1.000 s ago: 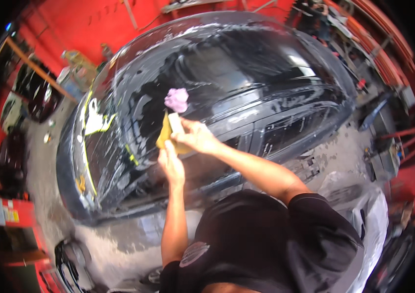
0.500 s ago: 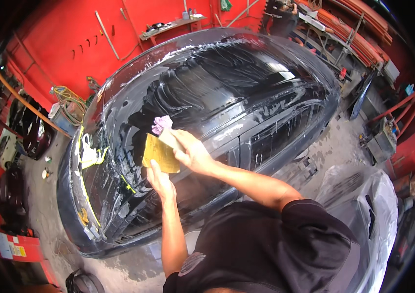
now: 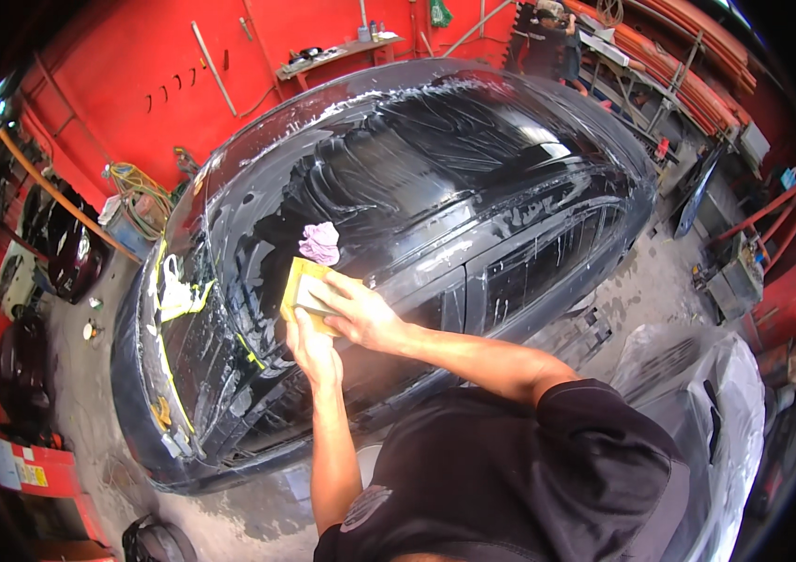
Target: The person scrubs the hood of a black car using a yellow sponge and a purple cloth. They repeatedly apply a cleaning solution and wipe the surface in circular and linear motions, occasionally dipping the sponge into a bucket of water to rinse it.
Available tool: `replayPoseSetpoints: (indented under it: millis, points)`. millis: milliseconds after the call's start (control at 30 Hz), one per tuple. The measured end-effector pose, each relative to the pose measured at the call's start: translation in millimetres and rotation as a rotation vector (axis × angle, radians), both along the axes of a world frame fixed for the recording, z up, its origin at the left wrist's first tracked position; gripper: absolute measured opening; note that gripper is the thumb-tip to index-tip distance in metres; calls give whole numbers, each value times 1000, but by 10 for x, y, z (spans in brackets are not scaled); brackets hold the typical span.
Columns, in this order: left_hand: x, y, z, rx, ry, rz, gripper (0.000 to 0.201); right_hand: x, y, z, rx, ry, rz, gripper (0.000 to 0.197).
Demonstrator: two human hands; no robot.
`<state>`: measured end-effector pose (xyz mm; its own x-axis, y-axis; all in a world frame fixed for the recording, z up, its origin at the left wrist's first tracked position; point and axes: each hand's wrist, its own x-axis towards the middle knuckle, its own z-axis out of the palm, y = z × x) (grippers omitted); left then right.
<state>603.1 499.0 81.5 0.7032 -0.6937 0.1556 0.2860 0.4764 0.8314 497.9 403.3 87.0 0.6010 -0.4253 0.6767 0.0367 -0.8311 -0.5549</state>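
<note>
My left hand (image 3: 314, 354) pinches the lower edge of a yellow sheet, likely sandpaper (image 3: 295, 282). In my right hand (image 3: 361, 314) is a pale, flat block (image 3: 310, 292), lying against the face of that sheet. Both are held above the car (image 3: 389, 178), whose dark body carries grey-white smears and streaks. A crumpled lilac cloth (image 3: 319, 243) rests on the car just beyond the sheet. The block's right part is hidden under my right fingers.
White and yellow-green masking material (image 3: 176, 295) clings to the car's left end. Clear plastic sheeting (image 3: 730, 393) covers something at the right. A bench (image 3: 342, 54) stands by the red wall, and a person (image 3: 543, 42) is at the far right.
My right hand has brought the pale block down flat onto the yellow sheet. The sheet now tilts differently, and the lilac cloth shows fully.
</note>
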Motion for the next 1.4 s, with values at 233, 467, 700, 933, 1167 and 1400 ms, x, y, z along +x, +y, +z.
replayPoseSetpoints:
  millis: [233, 467, 700, 933, 1167, 1400]
  points:
    - [13, 89, 11, 44, 28, 30, 49, 59, 107, -30, 48, 50, 5, 72]
    - [42, 69, -158, 121, -80, 117, 38, 12, 167, -100, -165, 146, 14, 72]
    - [168, 38, -286, -51, 109, 23, 39, -172, -315, -80, 375, 51, -200, 85]
    - [-62, -61, -324, -58, 221, -44, 40, -275, -227, -97, 1232, -81, 312, 77]
    - [-218, -105, -462, 62, 303, 146, 34, -310, -135, -104, 268, 128, 202, 38]
    - [-496, -33, -414, -98, 637, 276, 44, -234, -298, -546, -230, 164, 268, 63]
